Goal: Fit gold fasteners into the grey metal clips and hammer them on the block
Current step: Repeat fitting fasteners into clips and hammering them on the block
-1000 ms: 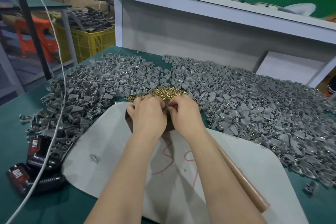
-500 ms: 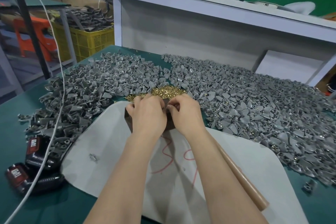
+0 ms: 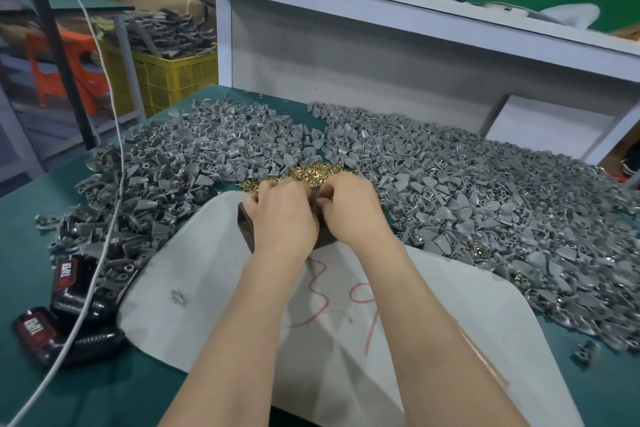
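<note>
From here the left hand (image 3: 280, 218) and right hand (image 3: 353, 208) cover most of the block (image 3: 246, 230). I can't tell what, if anything, their fingers (image 3: 327, 200) hold. The brown handle (image 3: 485, 362) vanishes behind the right forearm (image 3: 433, 305).

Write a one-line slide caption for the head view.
Left hand and right hand meet over a dark brown block beside heaped grey metal clips and gold fasteners.

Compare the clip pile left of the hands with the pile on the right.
The left pile is smaller; the right pile spreads wider. Gold glints show in the right pile; the left pile looks plain grey. A white cable crosses the left pile, not the right. Both are loose grey clips on the green table.
</note>
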